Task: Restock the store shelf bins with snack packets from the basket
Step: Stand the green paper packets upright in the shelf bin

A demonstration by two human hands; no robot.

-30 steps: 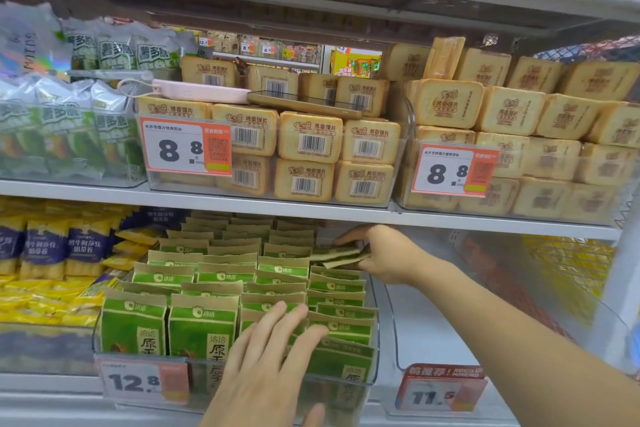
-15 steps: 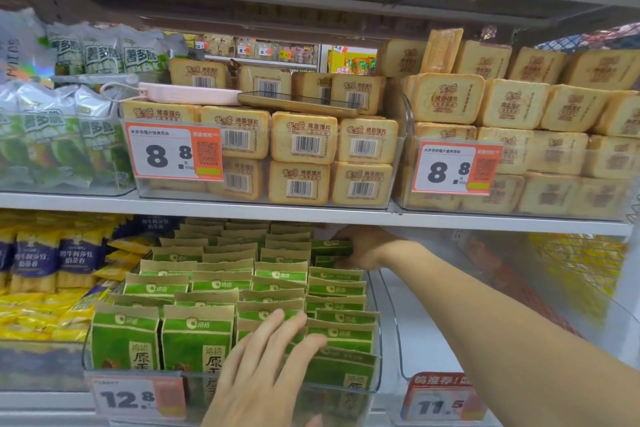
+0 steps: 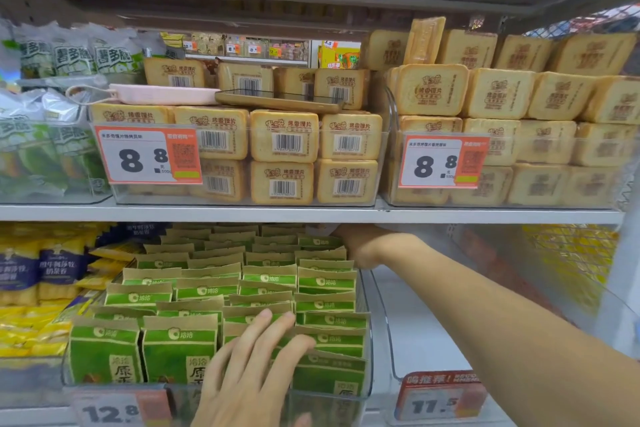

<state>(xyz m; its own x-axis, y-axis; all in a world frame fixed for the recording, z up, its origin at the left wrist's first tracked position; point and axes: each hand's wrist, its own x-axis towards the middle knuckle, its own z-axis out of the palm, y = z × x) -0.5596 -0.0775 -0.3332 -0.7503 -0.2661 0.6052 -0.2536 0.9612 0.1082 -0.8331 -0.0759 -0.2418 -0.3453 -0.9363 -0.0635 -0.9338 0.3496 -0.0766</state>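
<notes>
Green and brown snack packets [image 3: 263, 279] stand in rows in a clear bin [image 3: 370, 350] on the lower shelf, behind a 12.8 price tag [image 3: 110, 411]. My left hand [image 3: 256, 371] rests flat on the front right packets with its fingers straight. My right hand [image 3: 363, 250] reaches to the back right corner of the same bin, just under the upper shelf. Its fingers are hidden behind the rear packets, so I cannot tell whether it holds one. The basket is out of view.
Right of the green packets stands a clear bin [image 3: 394, 333] with an 11.5 tag [image 3: 440, 395]. The upper shelf [image 3: 311, 213] holds bins of tan toast packets [image 3: 284, 142]; a pink case [image 3: 162, 94] and a phone [image 3: 277, 100] lie on top. Yellow and blue packets [image 3: 41, 274] fill the left.
My right hand has pushed the green packets it held deeper into the back of the bin, and its fingers are now hidden. My left hand has stayed on the front packets.
</notes>
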